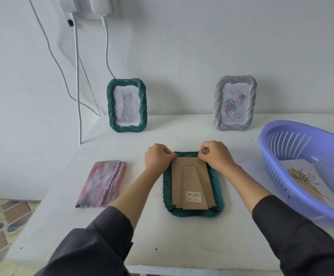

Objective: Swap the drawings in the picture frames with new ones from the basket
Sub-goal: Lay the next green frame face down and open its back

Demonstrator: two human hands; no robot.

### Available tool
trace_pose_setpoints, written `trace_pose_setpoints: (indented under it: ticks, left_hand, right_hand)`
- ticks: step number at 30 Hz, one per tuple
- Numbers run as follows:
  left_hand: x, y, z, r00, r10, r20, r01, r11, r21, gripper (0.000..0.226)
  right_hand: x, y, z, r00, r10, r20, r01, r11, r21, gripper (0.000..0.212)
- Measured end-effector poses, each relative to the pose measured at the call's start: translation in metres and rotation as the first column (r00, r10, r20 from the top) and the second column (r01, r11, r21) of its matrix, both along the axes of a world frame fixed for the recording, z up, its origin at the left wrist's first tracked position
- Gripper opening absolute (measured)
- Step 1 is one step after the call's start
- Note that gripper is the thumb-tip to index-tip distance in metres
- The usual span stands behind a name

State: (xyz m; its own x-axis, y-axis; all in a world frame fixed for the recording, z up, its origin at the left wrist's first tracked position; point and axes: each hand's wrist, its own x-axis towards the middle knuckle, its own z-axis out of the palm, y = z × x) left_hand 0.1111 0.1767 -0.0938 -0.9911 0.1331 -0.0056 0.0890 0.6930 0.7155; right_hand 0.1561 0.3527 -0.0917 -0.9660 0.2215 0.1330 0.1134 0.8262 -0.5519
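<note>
On the table (162, 238), three frames (126, 105); left hand (158, 156), right hand (216, 155), grips pinching flat frame (193, 182).

matt cardboard frame back (192, 182), ribbed glossy plastic basket (281, 140) – fuzzy cloth (102, 184), paper drawing (305, 178)
</note>
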Motion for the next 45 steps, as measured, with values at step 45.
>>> trace_pose_setpoints:
  ticks: [45]
  left_hand:
    - [0.105,-0.071,-0.013,0.933,-0.358,-0.023,0.358,0.925,0.126,0.030]
  right_hand:
    - [0.156,-0.011,-0.022,0.978,0.210,-0.018,-0.210,0.964,-0.165,0.026]
